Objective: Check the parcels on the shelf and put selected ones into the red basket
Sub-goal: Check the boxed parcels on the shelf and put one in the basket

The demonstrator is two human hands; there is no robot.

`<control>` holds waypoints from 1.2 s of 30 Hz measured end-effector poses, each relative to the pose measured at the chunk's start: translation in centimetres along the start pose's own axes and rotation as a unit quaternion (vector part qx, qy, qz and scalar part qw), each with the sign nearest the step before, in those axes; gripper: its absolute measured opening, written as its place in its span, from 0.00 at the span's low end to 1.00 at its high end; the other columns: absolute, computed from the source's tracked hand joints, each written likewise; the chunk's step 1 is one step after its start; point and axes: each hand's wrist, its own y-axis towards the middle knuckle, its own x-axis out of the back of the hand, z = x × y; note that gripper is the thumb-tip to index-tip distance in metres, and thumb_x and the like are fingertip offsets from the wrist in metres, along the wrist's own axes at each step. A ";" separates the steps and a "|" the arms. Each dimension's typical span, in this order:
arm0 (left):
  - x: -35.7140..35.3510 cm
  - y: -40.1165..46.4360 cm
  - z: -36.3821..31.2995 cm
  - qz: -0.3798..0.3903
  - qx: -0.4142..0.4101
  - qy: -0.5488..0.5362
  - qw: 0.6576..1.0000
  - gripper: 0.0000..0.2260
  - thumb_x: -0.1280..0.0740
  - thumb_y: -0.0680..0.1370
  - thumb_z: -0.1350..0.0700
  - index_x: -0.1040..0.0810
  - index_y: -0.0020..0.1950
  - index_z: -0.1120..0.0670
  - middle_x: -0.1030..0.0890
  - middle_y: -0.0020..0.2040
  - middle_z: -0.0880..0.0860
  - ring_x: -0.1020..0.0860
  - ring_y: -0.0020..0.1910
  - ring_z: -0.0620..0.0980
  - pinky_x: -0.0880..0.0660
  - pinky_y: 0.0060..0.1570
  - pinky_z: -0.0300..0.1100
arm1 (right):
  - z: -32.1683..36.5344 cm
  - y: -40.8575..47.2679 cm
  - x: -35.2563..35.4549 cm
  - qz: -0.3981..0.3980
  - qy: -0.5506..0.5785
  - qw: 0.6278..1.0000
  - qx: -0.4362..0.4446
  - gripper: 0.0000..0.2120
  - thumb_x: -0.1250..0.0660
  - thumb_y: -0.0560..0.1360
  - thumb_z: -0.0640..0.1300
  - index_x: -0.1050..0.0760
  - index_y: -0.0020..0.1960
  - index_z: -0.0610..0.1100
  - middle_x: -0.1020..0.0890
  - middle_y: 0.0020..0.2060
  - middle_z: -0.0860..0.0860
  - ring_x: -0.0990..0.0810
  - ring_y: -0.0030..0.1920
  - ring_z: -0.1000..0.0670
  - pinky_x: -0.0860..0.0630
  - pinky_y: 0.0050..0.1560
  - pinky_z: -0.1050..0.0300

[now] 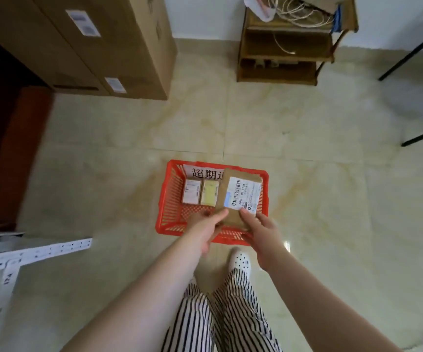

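A red plastic basket (170,199) stands on the tiled floor just ahead of my feet. Inside it lie two small boxes side by side: one with a white label (191,191) and a yellowish one (209,196). A paper sign with black characters (205,172) leans at its far wall. I hold a flat brown parcel with a white barcode label (240,194) over the basket's right half. My left hand (205,227) grips its near left corner, and my right hand (261,229) grips its near right edge with the thumb on the label.
Large cardboard boxes (98,47) stand at the far left. A small wooden rack with cables (286,44) is against the far wall. Black furniture legs (413,57) reach in at right. A white metal shelf edge (32,252) juts in at lower left.
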 end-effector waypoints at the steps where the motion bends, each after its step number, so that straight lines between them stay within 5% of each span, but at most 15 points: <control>1: -0.3 2.4 0.4 -0.016 0.015 -0.008 1.000 0.13 0.27 0.73 0.61 0.21 0.57 0.58 0.15 0.49 0.57 0.17 0.45 0.54 0.20 0.49 0.47 | -0.4 2.5 0.2 -0.007 -0.006 1.000 -0.008 0.30 0.23 0.70 0.50 0.27 0.69 0.44 0.16 0.55 0.44 0.14 0.50 0.43 0.17 0.51 0.47; 7: -0.6 19.0 4.8 -0.070 0.095 0.000 0.993 0.20 0.23 0.69 0.49 0.22 0.55 0.57 0.15 0.47 0.59 0.15 0.42 0.61 0.20 0.47 0.60 | -5.8 18.7 0.6 -0.032 -0.016 0.997 -0.073 0.35 0.23 0.68 0.53 0.31 0.72 0.52 0.18 0.57 0.44 0.14 0.48 0.39 0.17 0.47 0.39; 13: -0.1 35.8 11.7 -0.096 0.095 0.005 0.991 0.33 0.20 0.53 0.38 0.17 0.52 0.54 0.14 0.48 0.55 0.16 0.48 0.58 0.22 0.56 0.55 | -13.1 33.3 2.0 -0.034 -0.004 0.998 -0.054 0.16 0.27 0.74 0.47 0.23 0.61 0.53 0.14 0.50 0.44 0.13 0.47 0.41 0.18 0.53 0.39; 17: 0.1 43.4 15.1 -0.124 0.096 -0.028 0.987 0.22 0.21 0.65 0.46 0.18 0.54 0.56 0.16 0.51 0.56 0.18 0.51 0.58 0.23 0.58 0.55 | -17.4 40.6 2.9 -0.023 0.002 0.999 -0.049 0.19 0.26 0.73 0.46 0.23 0.63 0.53 0.15 0.54 0.46 0.15 0.53 0.43 0.21 0.58 0.39; 19: 0.1 45.9 16.5 -0.134 0.091 -0.034 0.986 0.24 0.21 0.64 0.45 0.19 0.54 0.56 0.16 0.51 0.55 0.19 0.52 0.58 0.24 0.59 0.54 | -18.8 42.9 3.2 -0.018 -0.007 0.999 -0.044 0.20 0.27 0.73 0.46 0.23 0.64 0.53 0.15 0.55 0.47 0.16 0.54 0.42 0.22 0.59 0.38; 23: 0.7 49.3 18.3 -0.136 0.063 -0.080 0.985 0.42 0.22 0.47 0.38 0.19 0.57 0.58 0.15 0.52 0.57 0.18 0.52 0.58 0.24 0.59 0.56 | -20.3 45.6 2.9 -0.024 -0.030 0.999 -0.036 0.19 0.26 0.71 0.51 0.22 0.61 0.60 0.16 0.57 0.49 0.17 0.57 0.44 0.22 0.59 0.39; 32: 0.7 50.9 18.3 -0.120 0.073 -0.116 0.983 0.28 0.22 0.63 0.48 0.23 0.59 0.57 0.17 0.55 0.57 0.18 0.54 0.58 0.25 0.61 0.54 | -20.5 47.0 2.2 -0.014 -0.063 0.997 -0.032 0.22 0.31 0.76 0.53 0.28 0.69 0.59 0.19 0.58 0.53 0.21 0.60 0.46 0.26 0.64 0.38; 36: 0.7 50.7 18.0 -0.114 0.087 -0.084 0.986 0.40 0.21 0.58 0.42 0.26 0.66 0.57 0.19 0.59 0.56 0.20 0.57 0.57 0.25 0.61 0.55 | -20.3 46.9 2.2 -0.016 -0.079 0.996 -0.023 0.25 0.32 0.76 0.54 0.31 0.72 0.57 0.20 0.60 0.51 0.21 0.58 0.47 0.24 0.61 0.42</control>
